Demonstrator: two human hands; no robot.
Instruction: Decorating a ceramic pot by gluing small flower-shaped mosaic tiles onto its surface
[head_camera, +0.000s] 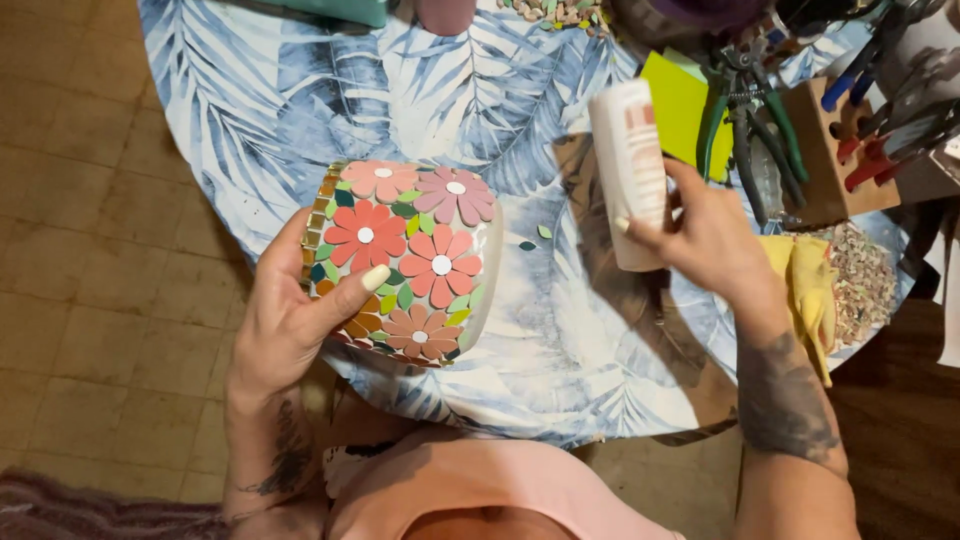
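Over the leaf-print bench (560, 340), the left hand (290, 320) grips a flower-mosaic pot (410, 260); the right hand (705, 235) clasps a white glue bottle (630, 170), likely mid-gluing; careful aim seems needed.

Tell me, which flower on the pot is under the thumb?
The orange-brown flower at the mosaic pot's lower left edge. The left hand's thumb lies across it; the red, pink and salmon flowers show uncovered.
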